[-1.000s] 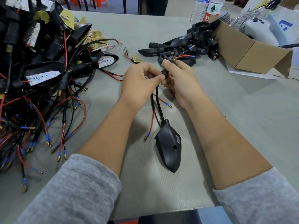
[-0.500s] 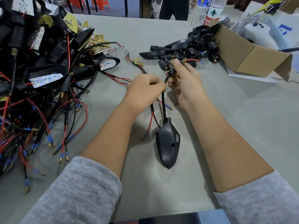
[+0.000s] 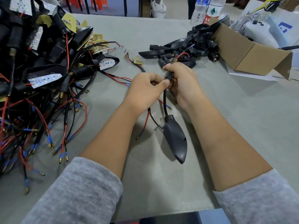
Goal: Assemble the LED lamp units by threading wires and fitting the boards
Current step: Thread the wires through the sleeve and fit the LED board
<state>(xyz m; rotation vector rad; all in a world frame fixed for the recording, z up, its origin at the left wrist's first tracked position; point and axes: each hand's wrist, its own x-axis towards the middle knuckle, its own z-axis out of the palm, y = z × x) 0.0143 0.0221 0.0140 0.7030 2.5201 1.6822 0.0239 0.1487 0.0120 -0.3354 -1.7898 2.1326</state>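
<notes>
The black lamp housing point(image 3: 175, 139) lies face down on the grey table point(image 3: 242, 126) between the forearms, its black stalk point(image 3: 165, 101) running up into both hands. Right hand point(image 3: 182, 80) has its fingers curled round the stalk's top end, and the left hand point(image 3: 145, 89) pinches it just below, thumb against it. Red and black wires point(image 3: 146, 122) trail out underneath. Finished units are heaped far left point(image 3: 40, 75) — empty housings point(image 3: 186, 47) sit by the cardboard box point(image 3: 246, 50).

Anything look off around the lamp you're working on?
Nothing looks damaged. The housing lies flat on the table; both hands hold its black sleeve. The finished pile is tangled, its wires sprawling loose.
</notes>
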